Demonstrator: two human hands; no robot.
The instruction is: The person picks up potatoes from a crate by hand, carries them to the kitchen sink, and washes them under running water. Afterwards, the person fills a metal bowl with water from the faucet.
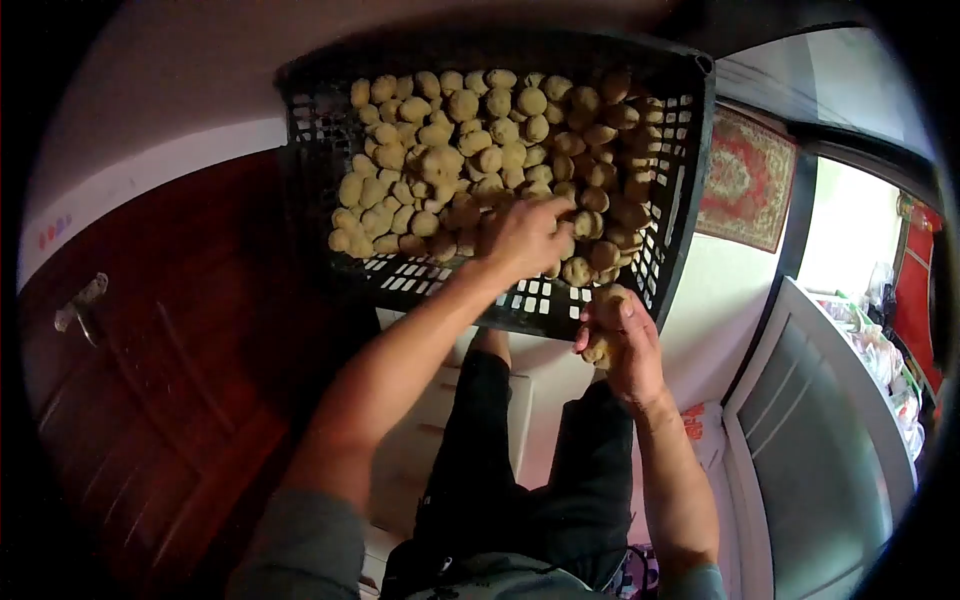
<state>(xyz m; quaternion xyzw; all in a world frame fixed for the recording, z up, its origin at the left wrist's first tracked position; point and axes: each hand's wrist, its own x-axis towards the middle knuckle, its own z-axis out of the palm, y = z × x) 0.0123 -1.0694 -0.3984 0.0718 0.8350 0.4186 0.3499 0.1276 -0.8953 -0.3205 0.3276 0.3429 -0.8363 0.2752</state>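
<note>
A black plastic crate (690, 200) with slatted sides holds several layers of small, round, tan potatoes (462, 104). My left hand (522, 238) reaches over its near side, low among the potatoes right of the middle, with fingers curled round a potato; the fingertips are partly hidden. Just outside the crate's near right corner, my right hand (637, 350) is closed round potatoes, one at the top (608, 303) and one lower down (600, 350). More may be hidden in the palm.
A dark red door (190, 330) with a metal handle (85, 305) is on the left. To the right are a patterned rug (745, 178) and a white-framed panel (820, 420), with plastic bags (880, 355) beyond. My legs (470, 430) are below the crate, by a pale drawer unit (425, 420).
</note>
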